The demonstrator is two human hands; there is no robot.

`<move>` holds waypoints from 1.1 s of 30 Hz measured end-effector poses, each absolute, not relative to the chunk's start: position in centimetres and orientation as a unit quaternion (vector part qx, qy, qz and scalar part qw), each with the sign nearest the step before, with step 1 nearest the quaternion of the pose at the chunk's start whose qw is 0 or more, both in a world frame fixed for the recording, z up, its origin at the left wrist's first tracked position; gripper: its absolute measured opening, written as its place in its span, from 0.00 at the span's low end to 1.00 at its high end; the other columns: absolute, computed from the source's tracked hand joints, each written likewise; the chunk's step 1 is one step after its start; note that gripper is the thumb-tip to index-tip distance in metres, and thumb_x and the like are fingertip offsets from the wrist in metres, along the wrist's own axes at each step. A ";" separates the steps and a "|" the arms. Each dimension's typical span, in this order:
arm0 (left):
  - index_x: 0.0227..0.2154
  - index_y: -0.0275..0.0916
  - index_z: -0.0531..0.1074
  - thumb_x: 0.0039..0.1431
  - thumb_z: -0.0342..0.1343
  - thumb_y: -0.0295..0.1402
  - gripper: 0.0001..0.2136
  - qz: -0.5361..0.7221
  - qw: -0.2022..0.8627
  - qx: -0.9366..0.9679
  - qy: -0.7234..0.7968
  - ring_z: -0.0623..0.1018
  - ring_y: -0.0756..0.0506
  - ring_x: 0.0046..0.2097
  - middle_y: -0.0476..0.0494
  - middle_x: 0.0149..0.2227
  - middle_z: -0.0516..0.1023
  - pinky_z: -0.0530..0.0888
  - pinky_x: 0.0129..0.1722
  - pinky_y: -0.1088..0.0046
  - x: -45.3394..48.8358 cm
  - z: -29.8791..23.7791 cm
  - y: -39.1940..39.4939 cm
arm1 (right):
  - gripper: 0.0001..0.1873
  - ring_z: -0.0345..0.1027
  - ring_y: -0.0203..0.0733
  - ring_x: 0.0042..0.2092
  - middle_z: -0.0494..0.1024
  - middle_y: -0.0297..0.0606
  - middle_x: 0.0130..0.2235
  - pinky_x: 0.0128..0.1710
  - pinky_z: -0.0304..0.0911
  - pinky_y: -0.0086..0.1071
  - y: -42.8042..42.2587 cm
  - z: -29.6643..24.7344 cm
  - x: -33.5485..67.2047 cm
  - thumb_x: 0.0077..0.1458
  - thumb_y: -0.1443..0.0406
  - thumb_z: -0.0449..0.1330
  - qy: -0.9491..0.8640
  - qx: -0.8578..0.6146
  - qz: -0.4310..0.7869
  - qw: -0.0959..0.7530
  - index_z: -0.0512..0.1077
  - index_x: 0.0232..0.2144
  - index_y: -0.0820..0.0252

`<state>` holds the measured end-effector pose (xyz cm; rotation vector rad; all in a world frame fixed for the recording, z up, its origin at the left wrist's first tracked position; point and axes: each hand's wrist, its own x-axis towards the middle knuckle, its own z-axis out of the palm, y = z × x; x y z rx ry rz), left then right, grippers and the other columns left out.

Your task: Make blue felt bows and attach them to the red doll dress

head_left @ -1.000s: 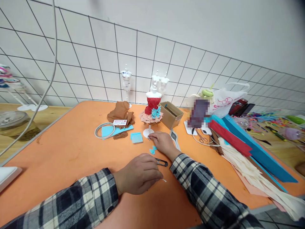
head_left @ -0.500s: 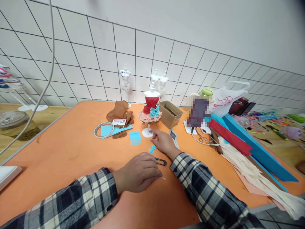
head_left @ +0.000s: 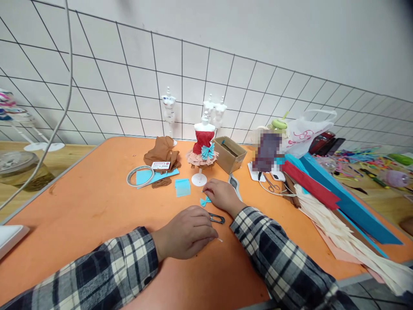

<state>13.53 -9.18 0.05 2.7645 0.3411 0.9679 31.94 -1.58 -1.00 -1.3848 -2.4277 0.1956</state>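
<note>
On the orange table (head_left: 97, 206), the blue bow (head_left: 203, 202) lies just beside the right hand (head_left: 222, 196), whose fingers curl together, any grip indeterminable; the left hand's (head_left: 187, 232) appear to pinch a white strip (head_left: 220, 240), and light pressure should best preserve the bow's folds.

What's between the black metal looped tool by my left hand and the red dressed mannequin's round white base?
In the head view, a small light blue bow, seemingly cloth, lies between the tool and the base, beside your right hand.
</note>
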 end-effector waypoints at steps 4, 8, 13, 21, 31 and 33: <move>0.39 0.40 0.73 0.61 0.50 0.25 0.09 0.321 0.094 0.935 0.115 0.75 0.45 0.37 0.46 0.30 0.79 0.70 0.43 0.65 13.6 0.0 -9.2 | 0.05 0.71 0.39 0.38 0.79 0.33 0.38 0.34 0.58 0.29 -1.7 -0.9 31.8 0.59 0.65 0.57 -0.842 -0.509 0.061 0.170 0.74 0.36 0.54; 0.39 0.41 0.73 0.61 0.49 0.25 0.09 0.316 0.096 0.936 0.118 0.75 0.45 0.37 0.46 0.30 0.79 0.70 0.43 0.64 13.6 -0.1 -9.2 | 0.04 0.70 0.40 0.40 0.78 0.35 0.37 0.36 0.58 0.30 -1.8 -0.7 31.7 0.58 0.65 0.58 -0.844 -0.502 0.056 0.182 0.73 0.34 0.56; 0.39 0.41 0.73 0.62 0.49 0.25 0.09 0.315 0.093 0.938 0.115 0.75 0.45 0.38 0.45 0.30 0.79 0.71 0.43 0.65 13.6 -0.1 -9.2 | 0.13 0.70 0.40 0.44 0.79 0.36 0.41 0.43 0.61 0.31 -1.7 -0.9 31.7 0.57 0.68 0.60 -0.827 -0.498 0.098 0.240 0.72 0.45 0.56; 0.39 0.40 0.72 0.61 0.50 0.25 0.08 0.314 0.092 0.938 0.113 0.75 0.45 0.37 0.46 0.30 0.79 0.70 0.43 0.65 13.6 -0.2 -9.2 | 0.15 0.67 0.42 0.49 0.79 0.37 0.46 0.49 0.60 0.33 -1.8 -1.2 32.1 0.60 0.68 0.56 -0.864 -0.429 0.106 0.242 0.74 0.48 0.56; 0.40 0.41 0.72 0.60 0.49 0.24 0.10 0.309 0.100 0.941 0.098 0.74 0.44 0.37 0.46 0.29 0.78 0.70 0.42 0.65 13.8 0.2 -9.4 | 0.08 0.69 0.38 0.39 0.79 0.34 0.37 0.40 0.60 0.29 0.0 -1.3 29.6 0.60 0.66 0.58 -0.846 -0.436 0.113 0.285 0.76 0.40 0.56; 0.40 0.41 0.71 0.60 0.49 0.24 0.10 0.305 0.099 0.941 0.104 0.75 0.45 0.37 0.46 0.29 0.79 0.69 0.43 0.65 13.8 0.3 -9.4 | 0.11 0.68 0.40 0.43 0.80 0.36 0.42 0.45 0.60 0.30 0.2 -1.3 29.4 0.62 0.66 0.55 -0.869 -0.404 0.092 0.269 0.77 0.42 0.55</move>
